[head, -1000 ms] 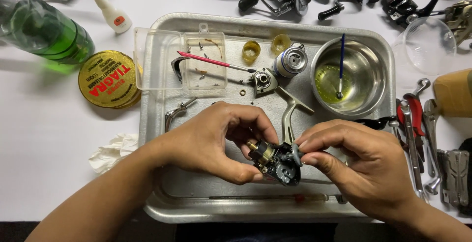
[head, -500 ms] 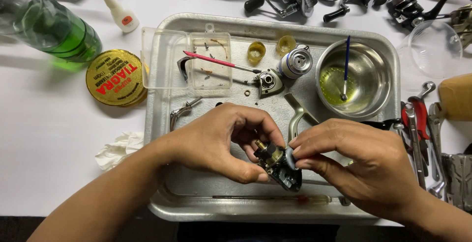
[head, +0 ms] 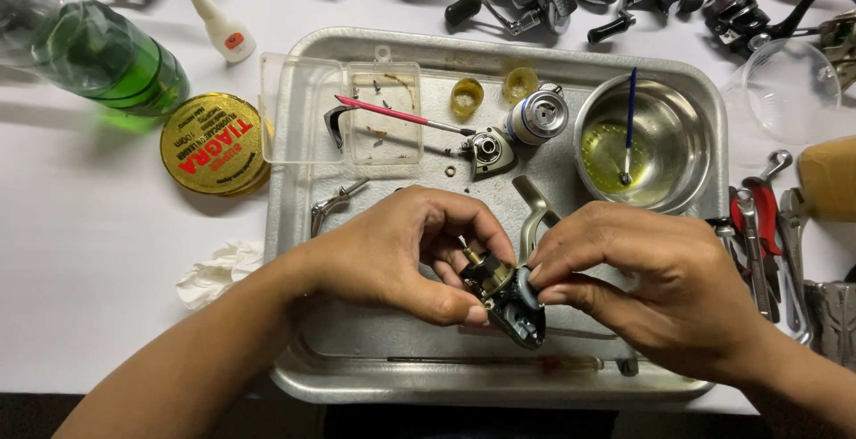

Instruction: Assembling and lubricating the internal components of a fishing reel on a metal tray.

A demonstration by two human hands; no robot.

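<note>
Both hands, left hand (head: 401,252) and right hand (head: 651,287), pinched a dark reel body (head: 508,301) over the metal tray (head: 303,350).
Inside the tray, a steel bowl (head: 687,149) held yellowish oil and a blue brush (head: 629,123); a clear plastic box (head: 379,114) held small parts.

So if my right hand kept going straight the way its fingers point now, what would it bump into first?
The right hand points left at the dark reel body it already pinches; past that, the left hand fingers, which hold the same part from the other side.

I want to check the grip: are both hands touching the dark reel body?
Touching. The head view shows left hand and right hand fingers pinching the reel body.
</note>
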